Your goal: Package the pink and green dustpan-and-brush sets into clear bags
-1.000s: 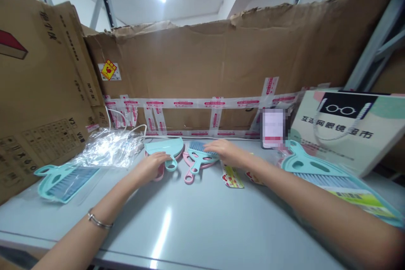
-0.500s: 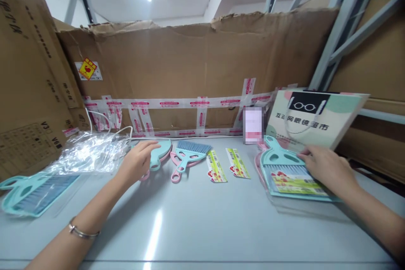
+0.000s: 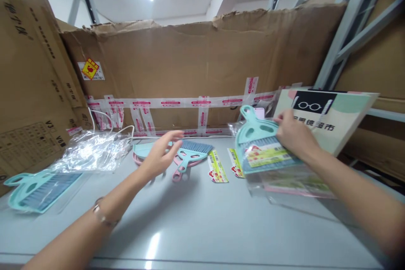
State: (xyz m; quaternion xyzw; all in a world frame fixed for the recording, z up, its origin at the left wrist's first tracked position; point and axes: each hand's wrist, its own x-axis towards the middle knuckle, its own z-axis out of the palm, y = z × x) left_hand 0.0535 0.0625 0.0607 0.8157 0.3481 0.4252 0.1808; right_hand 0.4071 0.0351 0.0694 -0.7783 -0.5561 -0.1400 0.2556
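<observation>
On the right, my right hand grips the edge of a bagged teal dustpan and brush set with a bright card inside, lifted and tilted. Beneath it, a second bagged set with a pink edge lies on the table. My left hand hovers with fingers apart and nothing in it. Behind and below that hand are a teal dustpan and, to its right, a teal brush over a pink one. Two printed cards lie between the hands, one partly hidden by the lifted set.
Another bagged teal set lies at the left, below a heap of clear plastic bags. A paper bag leans at the right, and a phone is mostly hidden. Cardboard walls the back of the table.
My right hand has lifted the top bagged set and moved it left, uncovering the set beneath. My left hand has moved right, away from the teal dustpan.
</observation>
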